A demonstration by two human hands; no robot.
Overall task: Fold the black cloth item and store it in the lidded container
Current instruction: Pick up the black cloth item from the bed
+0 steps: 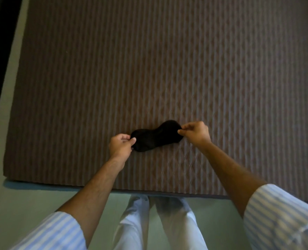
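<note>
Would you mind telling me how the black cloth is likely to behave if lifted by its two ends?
The black cloth looks soft and thin, so it would probably sag between the left hand and right hand. Pinched by fingertips alone, it seems light. It should not roll.

Quilted mat (167,60) bare all around black cloth (155,137).

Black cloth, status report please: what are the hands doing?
Left hand pinching one end, right hand the other. Black cloth flat on striped mat. No container in view.
</note>
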